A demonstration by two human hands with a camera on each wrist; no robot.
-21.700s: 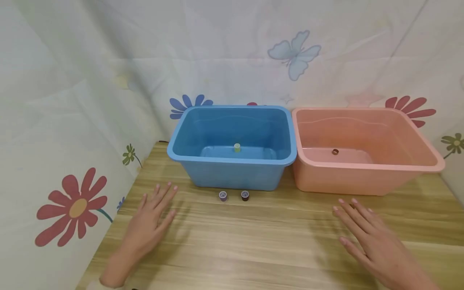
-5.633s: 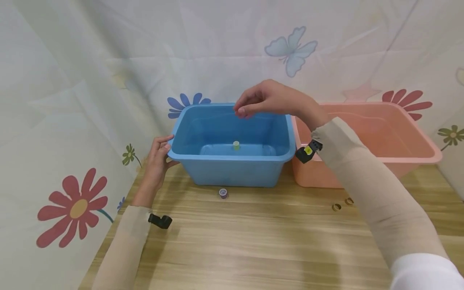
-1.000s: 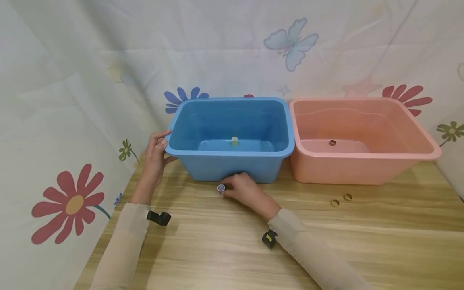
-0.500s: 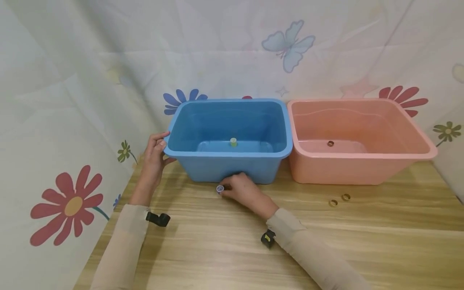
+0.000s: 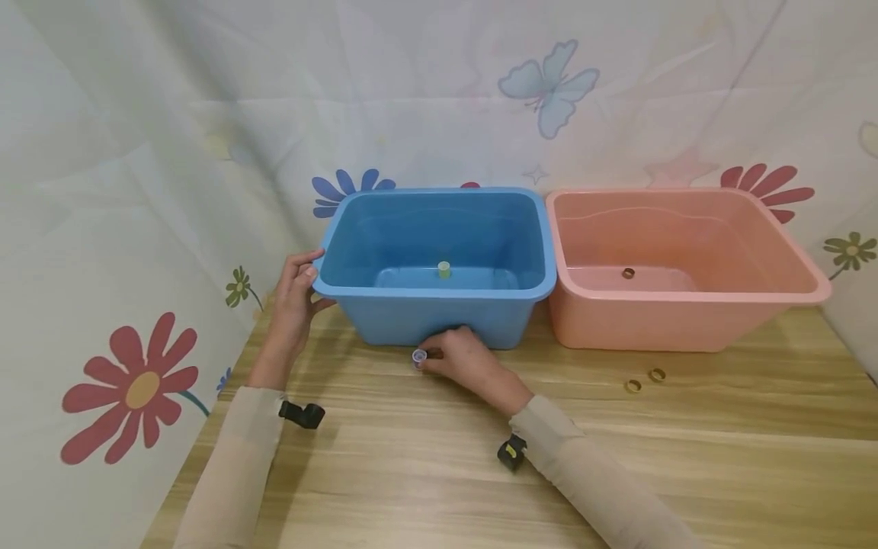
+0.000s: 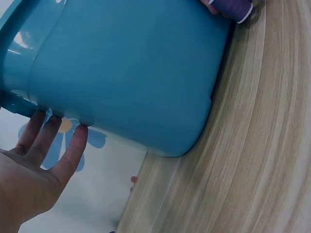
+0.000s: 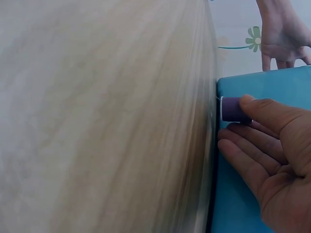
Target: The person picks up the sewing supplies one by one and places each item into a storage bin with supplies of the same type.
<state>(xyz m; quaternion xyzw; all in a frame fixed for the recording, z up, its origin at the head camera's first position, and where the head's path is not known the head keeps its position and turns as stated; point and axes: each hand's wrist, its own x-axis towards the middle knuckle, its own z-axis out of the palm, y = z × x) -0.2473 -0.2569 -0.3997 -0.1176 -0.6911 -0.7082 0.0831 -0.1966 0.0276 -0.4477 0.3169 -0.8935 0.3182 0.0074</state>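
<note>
At the front foot of the blue tub, my right hand pinches a small purple thread spool between thumb and fingers. The purple thread and white end rim show in the right wrist view, where the spool stands close against the tub wall. My left hand touches the tub's left side at the rim. Fairly straight, spread fingers press on the outer wall in the left wrist view. Inside the tub stands a small pale yellow-green spool.
To the right, a pink tub stands against the blue one, with a small brown ring inside. Two gold-coloured rings, a nearer one and a farther one, lie on the wooden table. A printed curtain hangs behind.
The dark spool has left the table since the oldest frame, and two rings have appeared there. My right hand came down from above the tub to the purple spool; barely any movement since one second ago.
</note>
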